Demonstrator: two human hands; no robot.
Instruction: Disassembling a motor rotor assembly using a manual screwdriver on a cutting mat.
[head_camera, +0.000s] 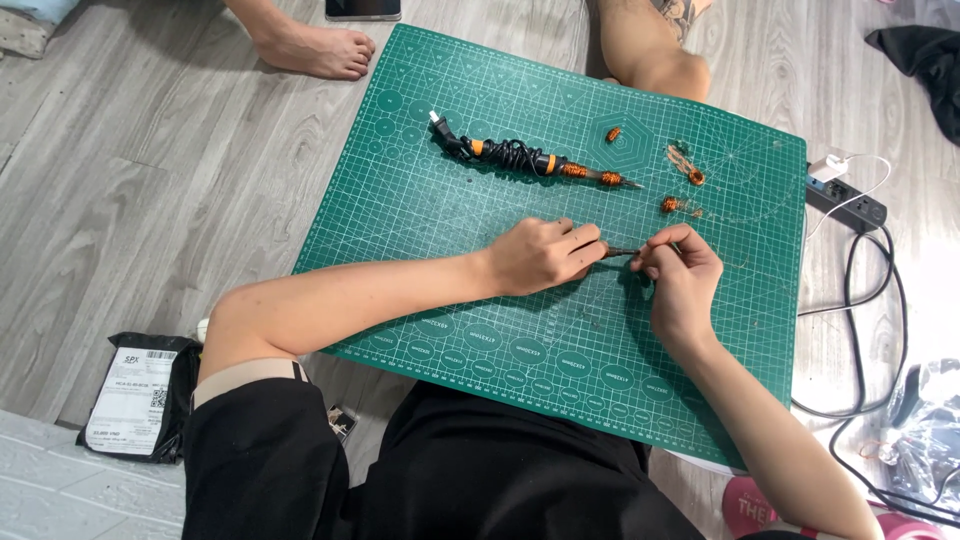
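On green cutting mat (450, 210), mid-front | my left hand (540, 257) closed around a thin dark rod (622, 251) | my right hand (680, 280) pinching the rod's other end, a fine wire between fingertips | soldering iron (530, 158) with wrapped cord behind | copper coils (672, 204) just right of it | power strip (846, 203) off mat's edge.

Beyond the hands, toward the far edge of the green cutting mat (440, 200), lies a soldering iron (530, 158) wrapped in its black cord, with small copper wire coils (690, 172) scattered to its right. Further right, a power strip (846, 203) sits on the grey wood floor (130, 200). Left, near the elbow, lies a black parcel bag (140, 395).
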